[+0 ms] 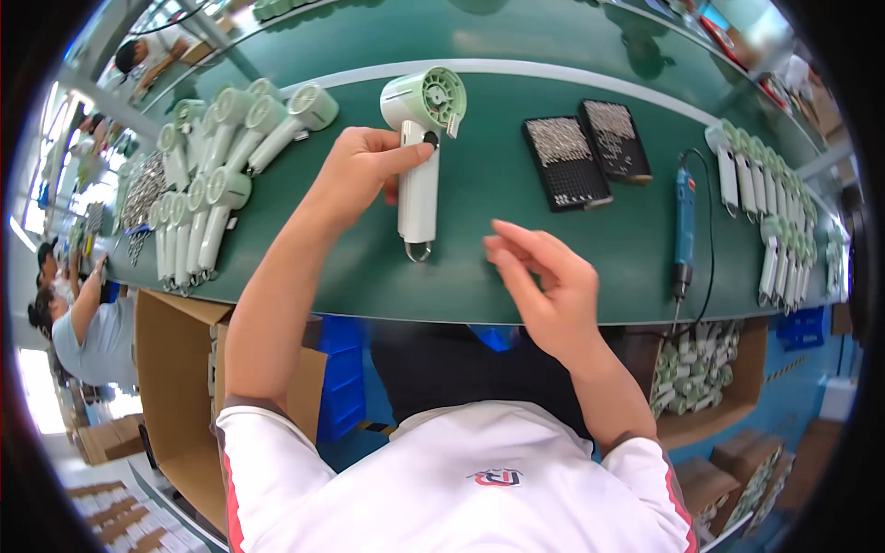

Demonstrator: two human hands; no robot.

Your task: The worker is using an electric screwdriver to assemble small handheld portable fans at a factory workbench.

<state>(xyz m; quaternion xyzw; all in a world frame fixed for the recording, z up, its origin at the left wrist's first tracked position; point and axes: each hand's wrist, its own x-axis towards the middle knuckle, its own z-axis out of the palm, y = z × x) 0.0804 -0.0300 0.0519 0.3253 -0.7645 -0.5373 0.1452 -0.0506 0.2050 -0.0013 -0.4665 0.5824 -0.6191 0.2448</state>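
Note:
A pale green and white handheld fan (418, 189) stands upright over the green table, its round grille at the top and a metal loop at the bottom. My left hand (373, 166) grips its handle from the left, thumb over the dark button. A small flap sticks out beside the fan's head. To the right of the handle and apart from it, my right hand (548, 281) hovers near the table's front edge. Its thumb and fingers are bent with their tips close together; anything between them is too small to make out.
Two black trays of small metal parts (560, 143) lie beyond my right hand. A blue electric screwdriver (684, 217) with a cord lies right of them. More fans (221, 138) cluster at left, beside a heap of metal pieces (145, 189); rows of fans (770, 184) lie at right. An open carton (180, 369) stands below.

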